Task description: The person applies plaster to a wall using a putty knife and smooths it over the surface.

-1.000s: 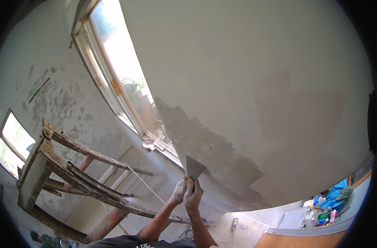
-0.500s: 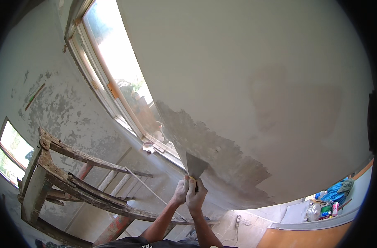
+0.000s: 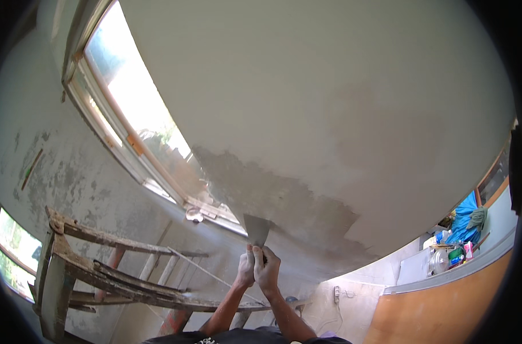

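Both my hands are raised overhead on one tool. My left hand (image 3: pixel 245 269) and my right hand (image 3: pixel 267 268) wrap together around the handle of a wide metal putty knife (image 3: pixel 256 230). Its blade lies flat against the pale ceiling (image 3: pixel 341 86), at the near edge of a darker grey patch of wet plaster (image 3: pixel 272 195). That patch spreads from beside the window toward the right. Both forearms rise from the bottom edge.
A long window (image 3: pixel 132 109) runs along the wall on the left, with a smaller window (image 3: pixel 12 246) lower left. A worn wooden ladder or trestle (image 3: pixel 95 269) stands below left. Cloths, bottles and containers sit on a ledge (image 3: pixel 458 241) at right. A wall socket (image 3: pixel 336 294) is below.
The view has tilted a little, so the hands and knife sit slightly lower in the picture. The blade stays on the ceiling at the patch's edge and both hands keep their grip.
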`<state>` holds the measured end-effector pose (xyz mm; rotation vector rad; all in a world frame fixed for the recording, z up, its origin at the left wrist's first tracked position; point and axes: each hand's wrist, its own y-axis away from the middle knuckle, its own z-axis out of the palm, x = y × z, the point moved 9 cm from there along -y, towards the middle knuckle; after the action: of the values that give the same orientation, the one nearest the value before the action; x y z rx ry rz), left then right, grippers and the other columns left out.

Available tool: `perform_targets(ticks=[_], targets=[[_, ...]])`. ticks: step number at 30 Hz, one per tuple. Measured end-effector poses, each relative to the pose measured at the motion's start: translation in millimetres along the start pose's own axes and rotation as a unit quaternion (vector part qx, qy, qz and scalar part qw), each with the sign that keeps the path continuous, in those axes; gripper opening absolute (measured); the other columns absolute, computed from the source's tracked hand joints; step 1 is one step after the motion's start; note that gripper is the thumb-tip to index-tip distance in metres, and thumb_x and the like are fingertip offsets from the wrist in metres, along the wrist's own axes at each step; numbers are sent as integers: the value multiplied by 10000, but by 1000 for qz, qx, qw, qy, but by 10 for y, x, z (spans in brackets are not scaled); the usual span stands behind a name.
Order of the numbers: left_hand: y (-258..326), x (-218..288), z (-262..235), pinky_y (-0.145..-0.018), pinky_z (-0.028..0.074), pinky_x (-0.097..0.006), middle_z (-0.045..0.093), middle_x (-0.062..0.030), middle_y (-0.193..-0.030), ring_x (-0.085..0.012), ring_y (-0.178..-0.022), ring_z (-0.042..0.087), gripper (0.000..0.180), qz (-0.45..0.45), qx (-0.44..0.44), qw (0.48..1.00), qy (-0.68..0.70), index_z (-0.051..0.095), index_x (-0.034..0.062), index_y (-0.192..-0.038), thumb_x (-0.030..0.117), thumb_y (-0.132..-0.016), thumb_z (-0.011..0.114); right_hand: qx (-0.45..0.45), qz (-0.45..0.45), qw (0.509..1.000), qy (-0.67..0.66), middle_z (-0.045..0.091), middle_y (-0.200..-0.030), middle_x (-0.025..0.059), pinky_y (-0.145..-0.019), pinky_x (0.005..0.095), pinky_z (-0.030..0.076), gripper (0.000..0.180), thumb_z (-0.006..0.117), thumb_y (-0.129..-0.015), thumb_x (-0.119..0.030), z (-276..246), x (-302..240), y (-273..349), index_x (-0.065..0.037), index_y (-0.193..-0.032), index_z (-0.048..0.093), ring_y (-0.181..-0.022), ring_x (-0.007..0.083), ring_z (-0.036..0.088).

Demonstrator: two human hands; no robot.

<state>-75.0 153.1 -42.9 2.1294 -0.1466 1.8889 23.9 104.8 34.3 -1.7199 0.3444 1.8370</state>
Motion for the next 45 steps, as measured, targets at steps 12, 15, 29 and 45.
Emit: perform_targets(ticks=[12,15,29,45], targets=[[100,369,-58,-542,440,-285,561,-30,-649,-106,-610,517,697,66,-3,995,-74,595,-3,-794,534,-953,180,0,19,999,33,541,-616,175,-510,296,409,222,585,-882,-165,105,-10,10,37,-791,590,-533,125,449],[-6,274,-72,-531,434,-276,556,-32,-638,-100,-598,511,702,58,-41,997,9,589,-7,-781,542,-950,185,7,6,1000,26,515,-591,168,-488,309,387,242,590,-878,-160,117,19,-18,34,-736,564,-513,128,411],[125,35,206,-516,433,-269,547,-20,-655,-86,-601,496,675,22,15,999,41,581,10,-764,539,-951,206,11,-26,1000,-5,506,-589,163,-513,329,399,282,594,-882,-245,-221,-225,37,26,-804,604,-541,124,408],[1742,-2464,1216,-414,312,-282,527,-32,-643,-125,-488,436,599,-394,-154,904,58,616,81,-801,595,-891,320,-64,519,845,-113,637,-854,92,-743,340,466,478,465,-924,-372,-1804,3923,2359,79,-1006,599,-803,204,581]])
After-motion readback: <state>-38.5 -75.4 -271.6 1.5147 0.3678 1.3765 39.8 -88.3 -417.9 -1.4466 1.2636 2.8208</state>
